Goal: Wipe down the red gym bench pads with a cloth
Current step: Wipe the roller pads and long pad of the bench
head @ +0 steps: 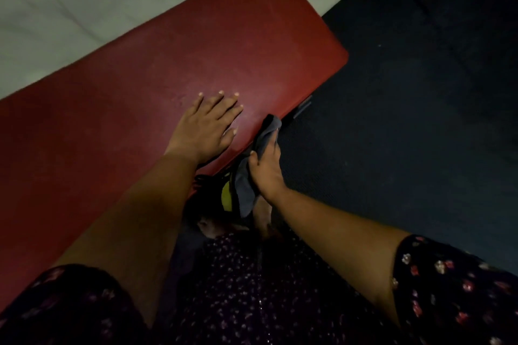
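A long red bench pad (173,53) runs diagonally from the lower left to the upper middle of the head view. My left hand (206,127) lies flat on its top near the right long edge, fingers straight and spread. My right hand (266,165) grips a dark grey cloth (259,154) and holds it against the pad's right side edge, just below the top surface. The cloth's loose end hangs down below the hand. The side of the pad behind the cloth is hidden.
Dark rubber matting (414,98) covers the floor to the right of the bench. Pale glossy tiles (70,3) lie beyond it at the upper left. A yellow and black part (226,199) shows under the bench edge. My feet (213,228) and floral dress fill the bottom.
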Demonstrator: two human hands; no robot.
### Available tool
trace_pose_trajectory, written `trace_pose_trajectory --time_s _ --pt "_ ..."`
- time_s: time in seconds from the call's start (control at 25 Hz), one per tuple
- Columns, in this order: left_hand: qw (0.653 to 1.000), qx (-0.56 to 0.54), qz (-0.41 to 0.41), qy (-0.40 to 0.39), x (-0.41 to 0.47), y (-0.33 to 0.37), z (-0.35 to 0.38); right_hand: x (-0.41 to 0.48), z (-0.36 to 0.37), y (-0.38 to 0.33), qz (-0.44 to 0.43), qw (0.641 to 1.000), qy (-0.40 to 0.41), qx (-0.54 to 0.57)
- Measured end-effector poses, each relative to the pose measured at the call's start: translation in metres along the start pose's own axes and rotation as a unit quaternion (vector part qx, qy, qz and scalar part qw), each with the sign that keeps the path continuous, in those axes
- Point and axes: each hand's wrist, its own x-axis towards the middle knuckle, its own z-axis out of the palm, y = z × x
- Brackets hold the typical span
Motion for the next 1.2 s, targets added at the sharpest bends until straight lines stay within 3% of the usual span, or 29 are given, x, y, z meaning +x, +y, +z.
trace_pose_trajectory --time_s 0.16,0.44,0.64,0.8,1.04,1.2 --pt "0.993 -0.017 -0.084 0.076 -0.040 -0.005 0.003 -0.014 0.022 0.005 0.016 0.998 -0.018 -0.049" --pt "0.987 -0.027 -0.133 0.089 -0.080 -0.008 -0.002 -0.048 0.059 -0.010 0.030 0.999 -0.008 0.024" --pt "0.957 0.082 -0.220 0.170 -0.157 -0.016 0.004 -0.082 0.080 -0.014 0.018 0.998 -0.036 -0.045" --pt "0.947 -0.021 -0.304 0.101 -0.186 -0.011 0.001 -0.110 0.114 -0.021 0.006 0.998 -0.059 -0.034" --pt "0.939 0.004 -0.276 0.206 -0.241 -0.012 -0.006 -0.142 0.142 -0.021 -0.012 0.993 -0.089 -0.070" --pt "0.912 -0.014 -0.382 0.148 -0.300 -0.020 -0.008 -0.175 0.167 -0.028 -0.026 0.986 -0.123 -0.107"
